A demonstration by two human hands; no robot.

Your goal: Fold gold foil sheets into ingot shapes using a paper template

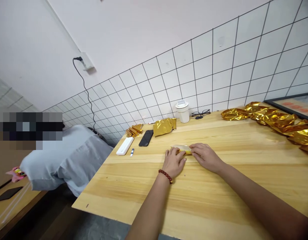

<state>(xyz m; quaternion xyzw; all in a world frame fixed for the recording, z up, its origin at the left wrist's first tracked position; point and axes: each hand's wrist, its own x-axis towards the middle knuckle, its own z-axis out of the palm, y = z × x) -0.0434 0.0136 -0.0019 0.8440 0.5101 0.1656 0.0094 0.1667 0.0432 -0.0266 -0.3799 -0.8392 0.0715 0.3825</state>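
Observation:
A small piece of gold foil paper, partly rolled or folded with its pale side up, lies on the wooden table under my fingers. My left hand, with a dark red bead bracelet at the wrist, presses the left part of the paper with bent fingers. At the other end, my right hand has its thumb and fingers closed on the right edge. The fingertips cover parts of the paper.
Behind my hands are a stack of gold foil sheets, a black phone, a white case, a glue stick, folded foil strips, a white cup and glasses. Shaped gold foil pieces line the right. A person sits left.

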